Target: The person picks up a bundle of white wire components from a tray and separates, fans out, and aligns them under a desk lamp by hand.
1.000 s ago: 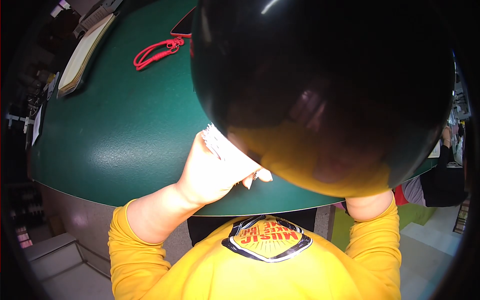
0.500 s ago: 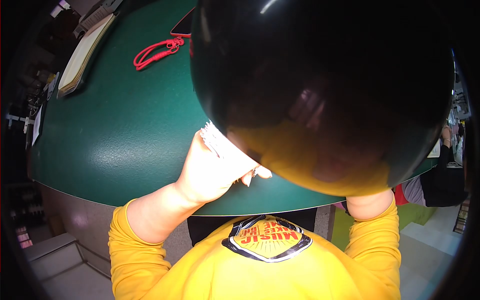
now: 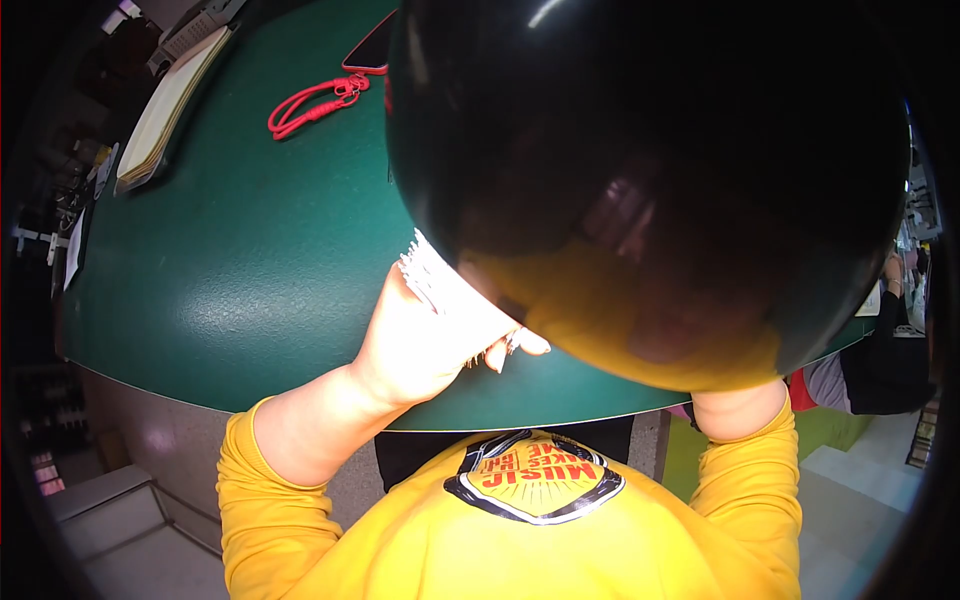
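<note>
A big, glossy black rounded object (image 3: 650, 180) fills the upper right of the head view, close to the camera; its kind is unclear. My sweater and the lights reflect in its surface. Against its lower left side is my left hand (image 3: 420, 340), closed around a white bristly thing (image 3: 420, 275) that is overexposed, so I cannot make out exactly what it is. A few fingertips show under the black object's edge. Only the wrist of my right arm (image 3: 740, 408) shows below the black object; the hand and its fingers are hidden behind it.
On the green table (image 3: 250, 240) lie a red cord loop (image 3: 305, 108) and a phone (image 3: 370, 50) in a red case, partly covered. A stack of paper (image 3: 172, 110) lies at the far left edge. A person in dark clothing (image 3: 885, 360) is at the far right.
The black object has shifted very slightly to the right. The fingertips of my left hand have moved a little to the right, while the wrist stays in place.
</note>
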A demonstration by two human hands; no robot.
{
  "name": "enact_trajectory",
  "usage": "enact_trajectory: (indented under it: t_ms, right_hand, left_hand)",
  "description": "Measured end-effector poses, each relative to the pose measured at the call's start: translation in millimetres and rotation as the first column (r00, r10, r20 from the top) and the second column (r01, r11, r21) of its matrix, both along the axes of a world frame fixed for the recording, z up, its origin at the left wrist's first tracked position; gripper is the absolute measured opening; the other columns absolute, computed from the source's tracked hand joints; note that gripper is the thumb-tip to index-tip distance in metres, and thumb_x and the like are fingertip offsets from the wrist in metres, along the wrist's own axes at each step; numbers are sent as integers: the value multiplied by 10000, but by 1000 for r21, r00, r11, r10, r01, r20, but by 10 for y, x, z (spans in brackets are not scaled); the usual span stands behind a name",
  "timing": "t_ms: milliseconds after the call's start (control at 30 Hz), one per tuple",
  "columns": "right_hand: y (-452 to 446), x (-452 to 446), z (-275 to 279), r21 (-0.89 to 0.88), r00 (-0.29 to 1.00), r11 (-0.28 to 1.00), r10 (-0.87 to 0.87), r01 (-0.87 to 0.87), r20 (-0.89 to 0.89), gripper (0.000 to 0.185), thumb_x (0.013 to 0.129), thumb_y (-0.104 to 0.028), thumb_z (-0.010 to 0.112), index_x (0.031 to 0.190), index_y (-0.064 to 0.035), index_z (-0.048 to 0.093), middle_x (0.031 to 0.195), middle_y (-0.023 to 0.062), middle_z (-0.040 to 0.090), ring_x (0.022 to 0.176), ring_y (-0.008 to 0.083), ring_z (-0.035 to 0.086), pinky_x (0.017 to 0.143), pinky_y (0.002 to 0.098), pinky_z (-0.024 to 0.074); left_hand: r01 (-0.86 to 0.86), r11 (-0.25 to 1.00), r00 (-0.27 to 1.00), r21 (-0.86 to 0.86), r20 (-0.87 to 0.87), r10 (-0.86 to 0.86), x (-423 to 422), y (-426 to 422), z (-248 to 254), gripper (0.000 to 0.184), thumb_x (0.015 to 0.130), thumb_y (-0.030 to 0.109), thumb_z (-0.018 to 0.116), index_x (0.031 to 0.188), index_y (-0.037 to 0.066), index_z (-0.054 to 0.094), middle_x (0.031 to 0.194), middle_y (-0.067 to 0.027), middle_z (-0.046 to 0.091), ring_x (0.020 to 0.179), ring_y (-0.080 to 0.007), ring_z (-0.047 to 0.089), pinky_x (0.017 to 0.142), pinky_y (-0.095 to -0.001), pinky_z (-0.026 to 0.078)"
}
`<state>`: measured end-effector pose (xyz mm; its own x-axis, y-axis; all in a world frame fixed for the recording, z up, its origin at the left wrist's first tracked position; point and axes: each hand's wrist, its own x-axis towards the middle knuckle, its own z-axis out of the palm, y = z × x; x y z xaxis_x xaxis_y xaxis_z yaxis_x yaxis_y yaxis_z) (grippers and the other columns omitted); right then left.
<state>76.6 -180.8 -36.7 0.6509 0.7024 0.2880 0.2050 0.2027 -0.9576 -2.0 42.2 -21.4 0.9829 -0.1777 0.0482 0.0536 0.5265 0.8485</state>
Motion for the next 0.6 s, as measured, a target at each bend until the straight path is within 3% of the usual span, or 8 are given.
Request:
enact_trajectory:
  t_ms: [233,333,533,600]
  right_hand:
    - [-163,98,3,3,1000,1000,1,-1,-22,271,812,-99,586,1063,-7,543,946,87,563,840,178,541,727,295,449]
    - [-80,-3,5,4,999,1000,3,-3,-33,268,814,-101,584,1062,-7,542,942,87,563,837,177,541,724,295,449]
    - [83,26,14,6,999,1000,2,-1,-53,262,818,-107,579,1059,-8,542,935,86,562,830,176,540,718,294,449]
    - [63,41,16,6,998,1000,1,0,-61,261,820,-108,577,1058,-8,542,932,86,562,827,176,540,716,294,449]
  left_hand:
    - [30,998,999,50,18,-31,19,24,26,96,796,-19,594,726,-53,651,709,-161,660,579,-163,632,579,-266,522]
    - [42,999,999,-4,20,-42,10,18,20,105,804,12,598,754,-53,664,763,-165,672,562,-131,608,563,-244,506]
    - [97,987,995,130,-10,-97,25,20,84,122,810,29,591,767,-50,674,793,-153,678,561,-116,599,547,-225,485]
    - [114,989,993,95,-36,-111,27,19,43,121,807,30,591,773,-50,676,796,-150,679,559,-112,598,542,-223,481]
